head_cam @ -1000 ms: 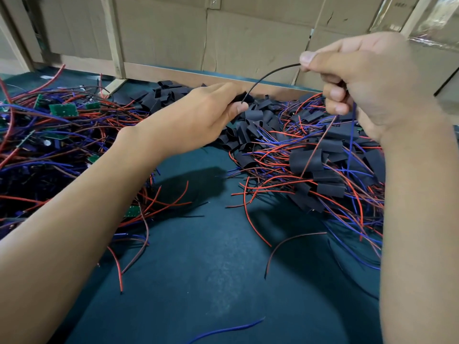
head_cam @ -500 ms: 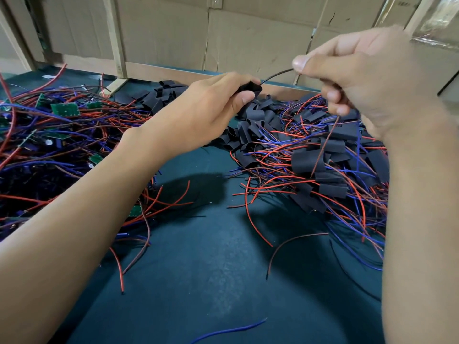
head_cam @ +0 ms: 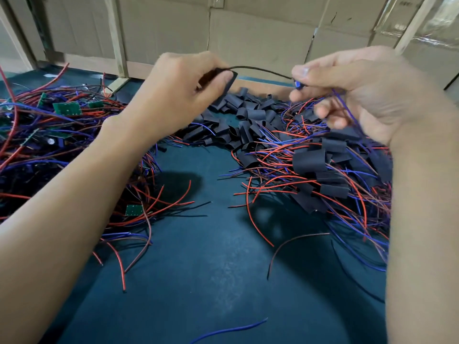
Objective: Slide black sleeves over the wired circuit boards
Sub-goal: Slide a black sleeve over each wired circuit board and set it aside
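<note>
A black sleeve (head_cam: pixel 224 79) sat at upper centre, pinched in the left hand (head_cam: pixel 178 95), a dark wire (head_cam: pixel 260 70) running from it to the right hand's (head_cam: pixel 360 95) clamped fingertips. Sleeved boards (head_cam: pixel 310 161) lay heaped at right; bare green boards (head_cam: pixel 67 109) at upper left apparently still awaited sleeves, with loose sleeves (head_cam: pixel 248 112) between.

Black sleeve (head_cam: pixel 224 81) on dark wire (head_cam: pixel 260 70)
</note>
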